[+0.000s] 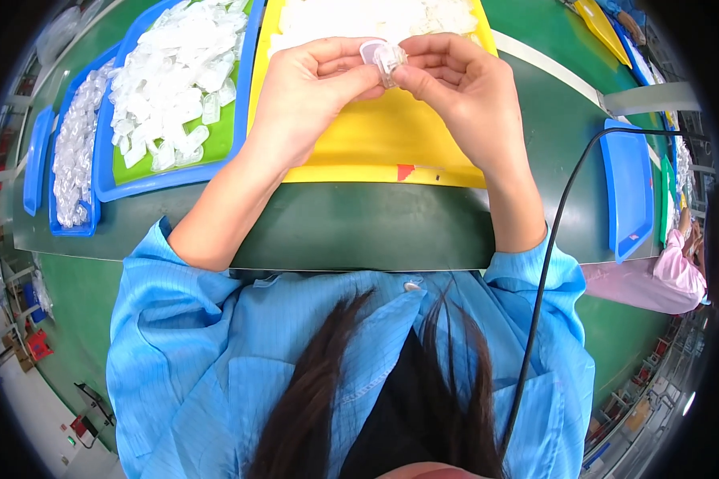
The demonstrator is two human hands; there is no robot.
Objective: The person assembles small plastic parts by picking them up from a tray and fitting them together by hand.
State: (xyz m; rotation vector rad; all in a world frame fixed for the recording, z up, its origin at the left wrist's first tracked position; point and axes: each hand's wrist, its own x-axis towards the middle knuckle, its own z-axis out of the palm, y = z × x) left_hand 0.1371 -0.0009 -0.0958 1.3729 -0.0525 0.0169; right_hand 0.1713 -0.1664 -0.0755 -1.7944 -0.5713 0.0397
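Both hands meet above the yellow tray (375,152) near the far edge of the green worktop (335,223), pinching one small clear plastic part (383,57) between them. The left hand (307,100) has thumb and forefinger closed on the part's rounded end; the right hand (463,88) has its fingertips closed on the other side, so each grip is tight on the same piece with little of it left showing.

Done well, the work in hand seems to call for a light, even pinch from both sides, with the part kept over the yellow tray so that it lands there if it slips, and turned toward the eyes so its edges can be seen.

More clear parts lie heaped at the far end of the yellow tray. To the left, a blue tray with a green liner (176,88) holds a pile of similar pieces, and another blue tray (72,152) beyond it toward the left edge holds more. An empty-looking blue tray (627,188) sits by the right edge, with a black cable (551,263) arching past it.

The part's exact shape is hard to make out behind the fingers, and whether it is one piece or two cannot be told. A person's pink sleeve (655,283) shows at far right, mostly cut off.
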